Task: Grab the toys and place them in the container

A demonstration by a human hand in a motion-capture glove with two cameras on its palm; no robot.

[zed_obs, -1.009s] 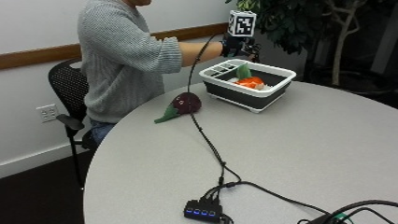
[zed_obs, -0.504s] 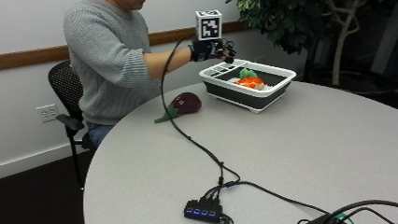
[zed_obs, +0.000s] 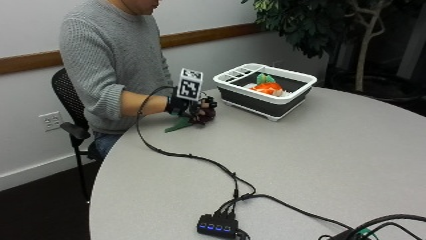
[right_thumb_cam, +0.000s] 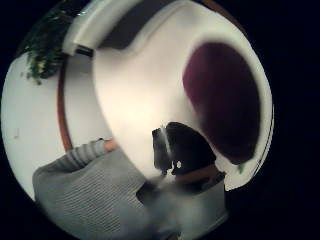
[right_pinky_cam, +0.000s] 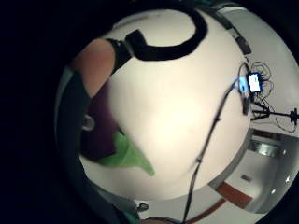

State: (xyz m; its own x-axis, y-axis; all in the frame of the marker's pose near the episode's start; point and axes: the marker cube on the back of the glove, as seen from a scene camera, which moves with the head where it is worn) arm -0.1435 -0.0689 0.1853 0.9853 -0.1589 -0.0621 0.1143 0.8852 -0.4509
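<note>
Over purple toy now, right hand down from container; grip state unclear.

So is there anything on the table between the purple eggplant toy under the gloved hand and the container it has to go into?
Nothing visible. The gloved right hand is over the eggplant toy, and the table between it and the white container is bare. The container's raised rim is the only thing to lift over; an orange toy already lies inside.

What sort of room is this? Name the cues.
Probably an office or meeting room: a large round table, a black mesh office chair, a wooden wall rail and a potted indoor tree in the corner.
</note>
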